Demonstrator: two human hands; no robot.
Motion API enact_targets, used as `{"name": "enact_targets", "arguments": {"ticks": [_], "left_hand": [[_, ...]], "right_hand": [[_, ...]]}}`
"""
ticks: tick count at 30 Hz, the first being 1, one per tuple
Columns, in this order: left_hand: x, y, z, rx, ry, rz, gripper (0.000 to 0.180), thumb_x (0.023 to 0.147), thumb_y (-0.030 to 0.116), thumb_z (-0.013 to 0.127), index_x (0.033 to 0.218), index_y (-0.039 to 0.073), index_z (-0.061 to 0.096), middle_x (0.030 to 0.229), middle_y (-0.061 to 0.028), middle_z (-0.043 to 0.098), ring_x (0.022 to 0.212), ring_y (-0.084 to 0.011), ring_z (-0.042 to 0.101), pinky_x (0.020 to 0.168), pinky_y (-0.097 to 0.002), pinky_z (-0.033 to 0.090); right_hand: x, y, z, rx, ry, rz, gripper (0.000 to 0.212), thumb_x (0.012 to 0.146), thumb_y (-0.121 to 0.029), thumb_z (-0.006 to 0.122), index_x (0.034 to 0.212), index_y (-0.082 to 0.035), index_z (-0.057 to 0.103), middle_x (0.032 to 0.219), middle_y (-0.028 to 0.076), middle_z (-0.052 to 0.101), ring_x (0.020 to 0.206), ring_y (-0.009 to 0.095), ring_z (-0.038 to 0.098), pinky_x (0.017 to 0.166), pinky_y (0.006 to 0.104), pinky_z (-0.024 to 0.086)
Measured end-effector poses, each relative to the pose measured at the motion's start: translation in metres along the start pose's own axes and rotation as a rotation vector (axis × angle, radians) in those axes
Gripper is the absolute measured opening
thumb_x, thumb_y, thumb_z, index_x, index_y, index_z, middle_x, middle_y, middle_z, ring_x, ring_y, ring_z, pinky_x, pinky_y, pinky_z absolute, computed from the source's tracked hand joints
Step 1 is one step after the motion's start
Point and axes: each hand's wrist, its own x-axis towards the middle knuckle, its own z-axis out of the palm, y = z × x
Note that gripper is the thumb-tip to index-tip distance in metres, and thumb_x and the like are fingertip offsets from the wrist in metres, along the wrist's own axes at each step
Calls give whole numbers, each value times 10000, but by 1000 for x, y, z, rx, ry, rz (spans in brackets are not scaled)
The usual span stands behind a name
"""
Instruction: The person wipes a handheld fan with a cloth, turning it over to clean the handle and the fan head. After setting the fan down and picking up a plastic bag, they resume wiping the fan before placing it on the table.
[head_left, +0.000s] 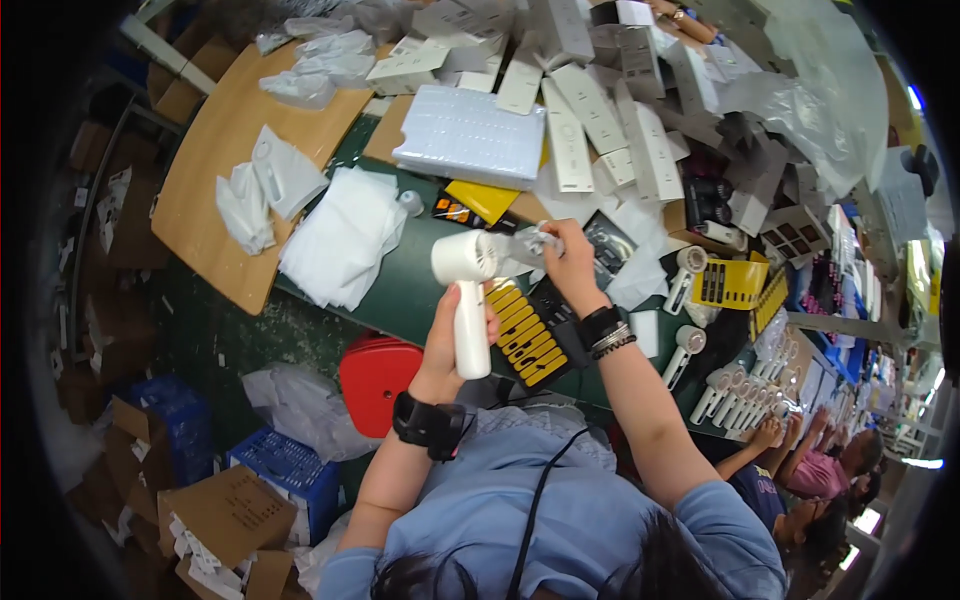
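Observation:
My left hand is wrapped round the handle of a white handheld fan, held upright above the table edge. Its round, slotted head points to the right. Close to that head, my right hand pinches a piece of crumpled clear plastic. The plastic reaches from my fingers to the fan's head; whether it is attached there I cannot tell. Below my right hand lies a black tray with yellow strips. A stack of white plastic bags lies left of my left hand.
White boxes pile up at the back beside a bubble-wrapped block. More white fans stand at the right, near other people's hands. Bagged fans lie on a wooden board. A red stool is below the table.

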Motion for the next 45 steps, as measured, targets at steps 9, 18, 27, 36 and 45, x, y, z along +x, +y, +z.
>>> {"name": "enact_targets", "arguments": {"ticks": [9, 18, 27, 36, 45], "left_hand": [[-11, 18, 17, -217, -224, -21, 557, 924, 522, 331, 1144, 28, 466, 734, -40, 476, 610, -130, 449, 522, -231, 360], [-15, 28, 43, -221, -231, -29, 630, 918, 571, 285, 1203, 29, 434, 749, -46, 471, 619, -129, 443, 541, -245, 381], [-26, 27, 58, 43, -260, 111, 623, 934, 556, 207, 1150, 25, 451, 774, -57, 493, 631, -135, 459, 554, -255, 396], [-37, 17, 89, 148, -107, 127, 577, 953, 516, 163, 1029, 58, 505, 781, -56, 548, 636, -128, 515, 580, -258, 433], [-36, 12, 87, 36, -405, -16, 508, 968, 468, 200, 1078, 69, 495, 893, -49, 556, 734, -122, 545, 631, -262, 455]], "right_hand": [[-2, 2, 1, -117, -42, -52, 191, 685, 50, 570, 860, -17, 611, 818, 131, 565, 663, 266, 558, 606, 336, 464], [-6, 4, -7, -88, -142, 60, 201, 700, 44, 566, 885, -17, 616, 792, 125, 554, 647, 254, 563, 601, 315, 467], [4, -48, -54, 461, -71, 358, 163, 710, 46, 575, 866, 19, 615, 832, 77, 577, 695, 174, 566, 671, 250, 458], [11, -172, -90, 430, -40, -200, 184, 660, 54, 623, 840, 14, 625, 828, 70, 588, 687, 154, 555, 647, 228, 455], [2, -176, -98, 173, 30, -412, 226, 632, 7, 652, 856, -24, 645, 740, 92, 575, 602, 241, 552, 536, 296, 468]]}}
